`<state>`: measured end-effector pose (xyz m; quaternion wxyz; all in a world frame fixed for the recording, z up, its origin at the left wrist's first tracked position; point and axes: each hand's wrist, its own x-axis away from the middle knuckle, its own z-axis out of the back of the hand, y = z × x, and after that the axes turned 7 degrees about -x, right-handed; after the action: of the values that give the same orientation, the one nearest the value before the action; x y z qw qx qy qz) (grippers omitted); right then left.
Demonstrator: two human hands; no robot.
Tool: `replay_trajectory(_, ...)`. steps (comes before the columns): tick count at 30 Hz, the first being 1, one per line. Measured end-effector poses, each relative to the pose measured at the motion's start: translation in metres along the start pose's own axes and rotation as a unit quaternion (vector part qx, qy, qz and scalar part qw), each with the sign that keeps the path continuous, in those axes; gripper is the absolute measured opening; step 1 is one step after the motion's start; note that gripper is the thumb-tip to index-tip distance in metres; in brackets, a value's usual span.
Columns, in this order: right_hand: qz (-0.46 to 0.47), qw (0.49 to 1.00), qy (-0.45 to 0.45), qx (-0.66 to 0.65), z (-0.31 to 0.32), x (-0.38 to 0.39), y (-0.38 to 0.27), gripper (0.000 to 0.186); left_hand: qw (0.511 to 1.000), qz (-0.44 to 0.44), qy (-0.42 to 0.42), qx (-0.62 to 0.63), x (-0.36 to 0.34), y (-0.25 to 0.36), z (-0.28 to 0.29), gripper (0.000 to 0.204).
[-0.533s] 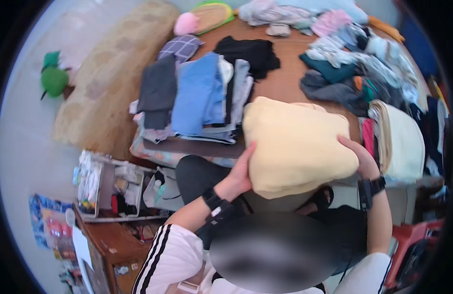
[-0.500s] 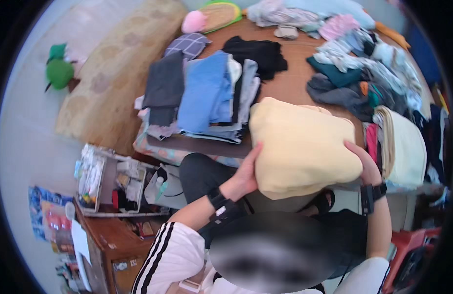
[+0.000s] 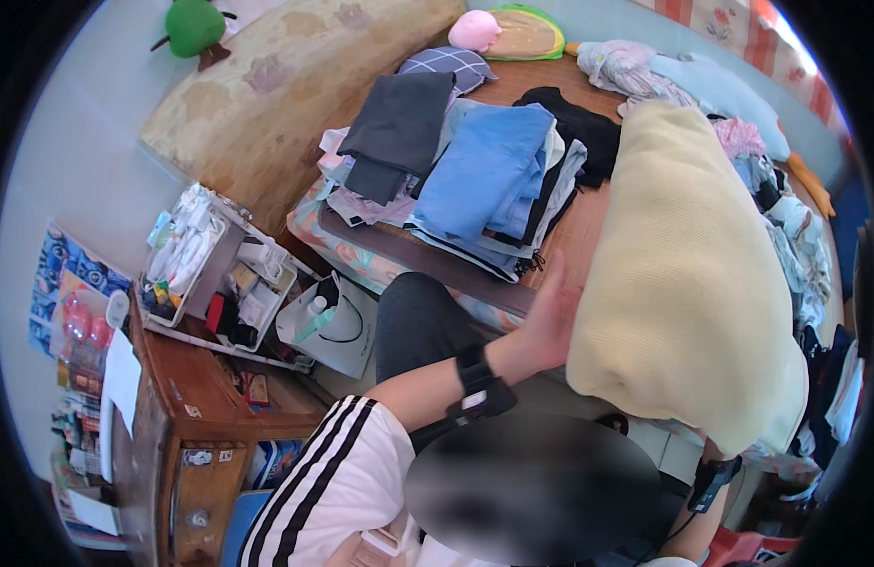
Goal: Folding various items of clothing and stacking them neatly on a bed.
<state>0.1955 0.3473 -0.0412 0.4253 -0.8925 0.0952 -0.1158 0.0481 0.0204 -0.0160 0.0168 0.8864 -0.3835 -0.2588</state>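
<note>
"Where is the cream cloth (image 3: 687,274)?"

"Raised above the near right part of the bed (image 3: 536,76), covering some of what lies beyond it."

"And the hands?"

"The left hand (image 3: 546,317) is at its left side, fingers straight and spread open rather than curled round it; I can't tell how firmly they press. Of the right hand (image 3: 712,450), only a sliver shows beneath the lower edge. I can't tell what its fingers do, though it seems to support the weight."

"What looks done?"

"On the bed's left half, the grey clothes (image 3: 399,123) and blue clothes (image 3: 484,170) lie folded, on top of stacks."

"And left?"

"Along the bed's right side is a loose heap (image 3: 787,231), rumpled and unsorted. The black garment (image 3: 588,132), just right of the bed's stacks, looks only roughly laid down. At the bed's far edge there's a crumpled striped cloth (image 3: 635,76)."

"Is the cream one finished?"

"I'd say partly: it looks doubled into thick layers, but bulges, and isn't set down."
</note>
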Motion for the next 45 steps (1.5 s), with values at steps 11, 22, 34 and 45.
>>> replay_trajectory(11, -0.115, 0.969, -0.200, 0.093, -0.077, 0.003, 0.011, 0.062, 0.996, 0.034, -0.048, 0.063, 0.036, -0.013, 0.007, 0.074)
replay_trajectory(22, -0.106, 0.993, -0.033, -0.044, -0.110, 0.013, 0.044, 0.042, 0.995, -0.019, -0.070, 0.075, 0.059, 0.021, -0.015, 0.075)
replay_trajectory(34, 0.257, 0.848, -0.231, 0.401, -0.270, -0.069, 0.035, 0.041, 0.963, -0.199, -0.040, -0.176, 0.085, 0.158, -0.115, 0.079)
replay_trajectory(45, -0.115, 0.930, -0.349, 0.007, -0.485, -0.155, 0.085, 0.046, 0.875, -0.270, 0.178, -0.359, 0.102, 0.341, -0.109, 0.073)
